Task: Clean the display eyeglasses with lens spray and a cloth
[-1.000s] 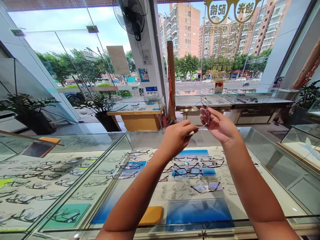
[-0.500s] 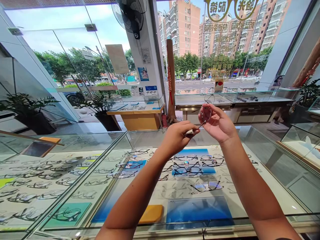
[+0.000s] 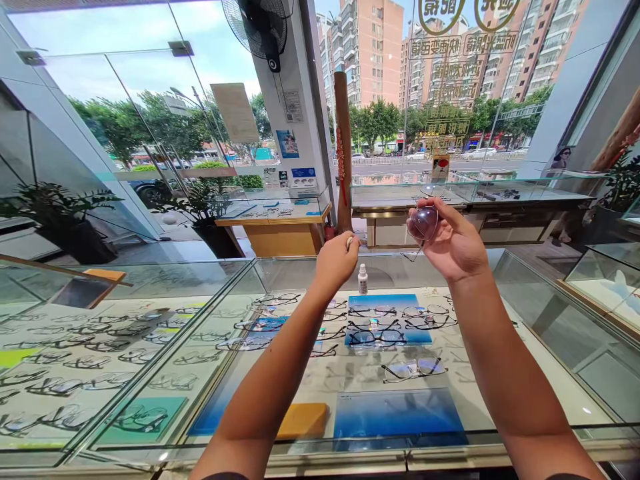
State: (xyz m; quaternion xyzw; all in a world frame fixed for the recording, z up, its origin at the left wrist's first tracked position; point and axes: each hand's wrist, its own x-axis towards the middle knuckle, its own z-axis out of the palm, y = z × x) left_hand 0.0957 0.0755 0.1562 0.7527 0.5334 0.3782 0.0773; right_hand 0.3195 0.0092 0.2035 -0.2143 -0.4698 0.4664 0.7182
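In my right hand (image 3: 457,243), raised over the far side of the glass counter, is a pair of thin-rimmed eyeglasses (image 3: 424,223). One lens faces me with a purple tint, and a dark temple tip hangs below it; fingers hide part of the frame. My left hand (image 3: 339,259) is closed, apart from the glasses and to their left. A small pale thing (image 3: 349,244) pokes out between its thumb and finger, too covered to name. Just beyond that hand, a small white bottle (image 3: 363,280) stands upright on the counter.
Under the glass top (image 3: 380,460) lie rows of eyeglasses (image 3: 377,337), blue cards (image 3: 400,417) and an orange-yellow case (image 3: 303,420). A framed mirror (image 3: 80,292) stands at the left. Further off are low display cases (image 3: 285,233), a wooden post (image 3: 343,147) and potted plants (image 3: 75,220).
My left hand has moved left, away from the eyeglasses, and the white bottle now shows. My right hand has shifted slightly right, turning the lens so that it looks purple.
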